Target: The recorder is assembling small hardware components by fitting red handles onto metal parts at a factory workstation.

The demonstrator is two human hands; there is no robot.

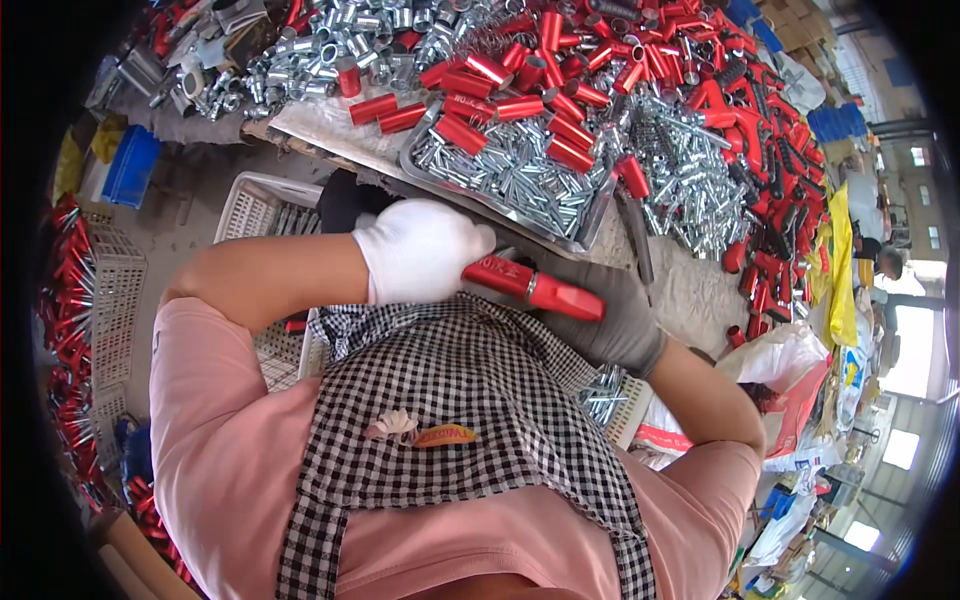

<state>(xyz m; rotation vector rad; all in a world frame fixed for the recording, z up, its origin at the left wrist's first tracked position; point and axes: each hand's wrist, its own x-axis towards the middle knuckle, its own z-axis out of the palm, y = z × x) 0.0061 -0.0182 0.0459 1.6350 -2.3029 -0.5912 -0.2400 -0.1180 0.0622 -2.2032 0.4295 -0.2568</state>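
Note:
My right hand (612, 318), in a grey glove, is wrapped round a red tubular tool body (535, 289). The piece is a red cylinder with white lettering, a silver collar and a wider, flattened red end. It lies across the front of my checked apron, near the table edge. At the cylinder's left end, my left hand (422, 250), in a white glove, is closed, its fingertips curled out of sight. Whatever those fingers hold is hidden. Just beyond both hands, a metal tray (585, 238) holds many small silver pins, with several red tubes (462, 134) lying on top.
Silver sleeves (390, 40) heap the table's far left. Loose screws (690, 190) and red-and-black tool bodies (765, 140) pile up on the right. Plastic crates (248, 190) stand below on the left, near a blue bin (130, 167). A white sack (780, 370) sits at right.

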